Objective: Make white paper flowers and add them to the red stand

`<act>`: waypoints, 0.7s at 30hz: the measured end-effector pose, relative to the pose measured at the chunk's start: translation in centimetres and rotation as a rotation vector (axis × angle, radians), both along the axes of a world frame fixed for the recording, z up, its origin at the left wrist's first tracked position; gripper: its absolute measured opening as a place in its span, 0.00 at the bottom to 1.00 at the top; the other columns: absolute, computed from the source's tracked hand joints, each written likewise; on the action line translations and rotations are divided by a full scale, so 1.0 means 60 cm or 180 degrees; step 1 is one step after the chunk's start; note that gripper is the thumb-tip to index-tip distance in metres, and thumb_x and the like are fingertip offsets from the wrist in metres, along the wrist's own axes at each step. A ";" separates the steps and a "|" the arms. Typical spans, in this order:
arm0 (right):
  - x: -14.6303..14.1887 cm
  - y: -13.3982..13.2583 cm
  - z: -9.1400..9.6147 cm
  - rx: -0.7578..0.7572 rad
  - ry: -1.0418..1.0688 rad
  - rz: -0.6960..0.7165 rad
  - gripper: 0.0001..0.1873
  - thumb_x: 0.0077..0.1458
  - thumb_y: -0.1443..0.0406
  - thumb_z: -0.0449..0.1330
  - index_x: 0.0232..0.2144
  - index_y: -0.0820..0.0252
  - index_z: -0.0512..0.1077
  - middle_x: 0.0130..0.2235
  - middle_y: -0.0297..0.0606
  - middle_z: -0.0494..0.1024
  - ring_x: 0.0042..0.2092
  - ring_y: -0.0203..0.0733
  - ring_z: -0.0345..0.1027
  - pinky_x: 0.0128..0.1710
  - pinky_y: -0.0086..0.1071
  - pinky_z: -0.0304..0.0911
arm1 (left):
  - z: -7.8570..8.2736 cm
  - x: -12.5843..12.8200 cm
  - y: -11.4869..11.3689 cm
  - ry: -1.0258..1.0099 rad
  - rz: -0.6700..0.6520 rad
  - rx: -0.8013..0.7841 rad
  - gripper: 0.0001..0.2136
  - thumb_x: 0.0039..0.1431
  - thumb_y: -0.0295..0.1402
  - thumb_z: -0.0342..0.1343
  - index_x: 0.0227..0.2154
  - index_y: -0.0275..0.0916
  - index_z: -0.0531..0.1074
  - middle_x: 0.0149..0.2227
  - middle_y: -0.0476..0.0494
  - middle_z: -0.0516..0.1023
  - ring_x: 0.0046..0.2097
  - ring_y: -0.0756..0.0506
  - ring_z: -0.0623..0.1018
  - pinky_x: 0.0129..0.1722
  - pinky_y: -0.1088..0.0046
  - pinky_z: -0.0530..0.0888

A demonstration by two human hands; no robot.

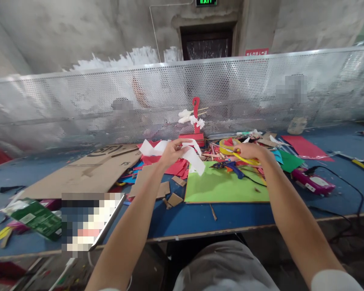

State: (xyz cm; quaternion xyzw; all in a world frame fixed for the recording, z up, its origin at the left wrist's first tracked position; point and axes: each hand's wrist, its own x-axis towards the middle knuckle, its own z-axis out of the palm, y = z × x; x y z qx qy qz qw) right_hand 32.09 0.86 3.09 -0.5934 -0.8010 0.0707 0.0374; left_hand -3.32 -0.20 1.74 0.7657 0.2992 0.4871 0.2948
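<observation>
Over the blue counter [200, 220] I see the left hand [171, 153], fingers pinched on crumpled white paper [195, 158], and the right hand [251, 152] closed around yellow-handled scissors [248, 161] (blades hard to make out), both above a green sheet [224, 188]

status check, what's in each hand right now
Left hand shut on white paper. Right hand shut on yellow scissors. Both above green sheet, nothing between them.

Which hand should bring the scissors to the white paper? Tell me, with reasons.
Right, probably: the right hand grips the yellow scissors, while the left hand is occupied holding the white paper.
</observation>
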 end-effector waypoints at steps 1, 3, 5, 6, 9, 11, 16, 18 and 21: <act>0.004 0.004 -0.005 -0.0056 -0.0116 -0.0111 0.28 0.44 0.46 0.67 0.41 0.57 0.77 0.41 0.49 0.79 0.37 0.52 0.73 0.34 0.37 0.61 | -0.001 -0.001 0.001 -0.0068 -0.0046 -0.0061 0.19 0.55 0.40 0.61 0.47 0.36 0.75 0.35 0.40 0.80 0.30 0.49 0.76 0.27 0.74 0.71; 0.011 0.010 -0.015 -0.0193 -0.0260 -0.0238 0.26 0.44 0.47 0.67 0.41 0.56 0.77 0.43 0.49 0.79 0.39 0.53 0.73 0.37 0.38 0.63 | -0.002 -0.003 0.003 -0.0215 -0.0091 -0.0184 0.16 0.55 0.39 0.60 0.45 0.37 0.76 0.36 0.40 0.80 0.31 0.48 0.77 0.27 0.73 0.71; 0.016 0.015 -0.023 -0.0334 -0.0305 -0.0355 0.27 0.43 0.48 0.68 0.42 0.56 0.77 0.44 0.50 0.79 0.41 0.54 0.74 0.39 0.39 0.64 | -0.003 -0.005 0.005 -0.0348 -0.0137 -0.0289 0.14 0.54 0.38 0.60 0.42 0.38 0.77 0.38 0.40 0.80 0.32 0.47 0.77 0.27 0.72 0.72; 0.019 0.017 -0.026 -0.0369 -0.0289 -0.0412 0.27 0.43 0.49 0.69 0.43 0.56 0.78 0.45 0.50 0.79 0.42 0.54 0.74 0.40 0.40 0.64 | -0.003 -0.007 0.006 -0.0408 -0.0180 -0.0363 0.13 0.53 0.37 0.59 0.41 0.38 0.77 0.38 0.40 0.80 0.32 0.46 0.77 0.28 0.72 0.72; 0.029 0.022 -0.031 -0.0349 -0.0149 -0.0462 0.26 0.39 0.53 0.71 0.42 0.55 0.79 0.44 0.48 0.79 0.43 0.55 0.74 0.41 0.40 0.65 | -0.003 -0.010 0.005 -0.0521 -0.0346 -0.0624 0.12 0.50 0.34 0.59 0.38 0.38 0.76 0.37 0.41 0.79 0.32 0.45 0.77 0.28 0.70 0.72; 0.034 0.023 -0.029 -0.0269 -0.0097 -0.0389 0.23 0.38 0.55 0.72 0.40 0.54 0.79 0.43 0.45 0.80 0.42 0.55 0.74 0.40 0.40 0.66 | -0.002 -0.011 0.004 -0.0534 -0.0420 -0.0735 0.10 0.48 0.33 0.59 0.36 0.37 0.76 0.36 0.42 0.79 0.31 0.46 0.76 0.28 0.71 0.71; -0.003 -0.005 0.004 0.0013 0.0262 0.0010 0.25 0.48 0.55 0.66 0.47 0.58 0.75 0.44 0.47 0.80 0.43 0.52 0.75 0.43 0.40 0.66 | 0.001 -0.010 0.000 -0.0500 -0.0580 -0.0820 0.09 0.44 0.29 0.59 0.31 0.37 0.77 0.34 0.43 0.79 0.29 0.47 0.74 0.26 0.73 0.68; -0.049 -0.028 0.016 0.0089 0.1144 0.0717 0.25 0.55 0.52 0.61 0.52 0.57 0.71 0.48 0.46 0.79 0.47 0.49 0.73 0.47 0.38 0.66 | 0.000 -0.010 -0.001 -0.0500 -0.0633 -0.0824 0.09 0.43 0.28 0.58 0.30 0.38 0.77 0.35 0.43 0.79 0.30 0.48 0.74 0.26 0.73 0.67; -0.136 -0.057 0.012 -0.0302 0.2383 0.1572 0.25 0.58 0.52 0.59 0.55 0.53 0.67 0.51 0.42 0.77 0.50 0.45 0.72 0.48 0.36 0.66 | 0.000 -0.008 -0.002 -0.0435 -0.0604 -0.0816 0.09 0.44 0.28 0.57 0.31 0.38 0.77 0.35 0.43 0.78 0.29 0.48 0.73 0.27 0.73 0.67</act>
